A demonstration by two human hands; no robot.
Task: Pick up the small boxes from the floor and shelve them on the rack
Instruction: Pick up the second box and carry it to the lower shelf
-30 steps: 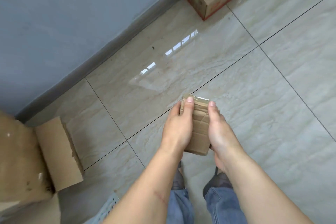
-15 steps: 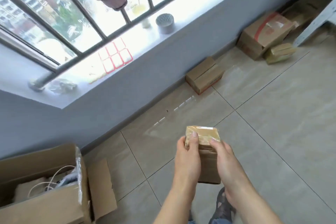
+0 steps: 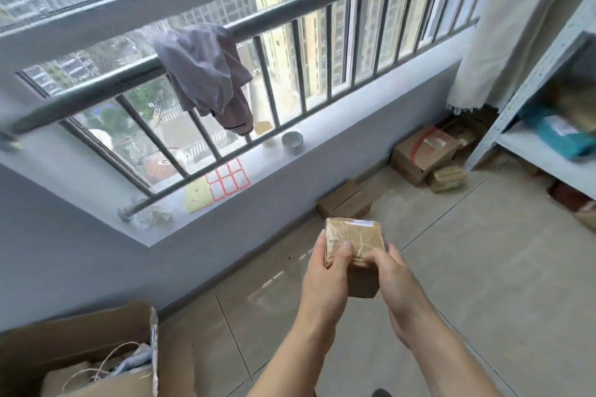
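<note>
Step in hand: a small box (image 3: 353, 240) is judged to be in carriage toward the rack (image 3: 529, 151).
Box position: held in the air in front of the body, clear of the floor (image 3: 467, 267), well apart from the rack at the right.
Left hand (image 3: 325, 280): closed on the box's left side, thumb laid over the taped top.
Right hand (image 3: 392, 279): closed on the right side, fingers curled onto the top.
Handling advice: both grips are best kept until the box is seated flat on a bare stretch of shelf.
Remaining: three cardboard boxes (image 3: 345, 203) are seen by the wall.
Writing: none legible; tape on the box is blurred, and a teal parcel (image 3: 561, 135) bears a label too small to read.
</note>
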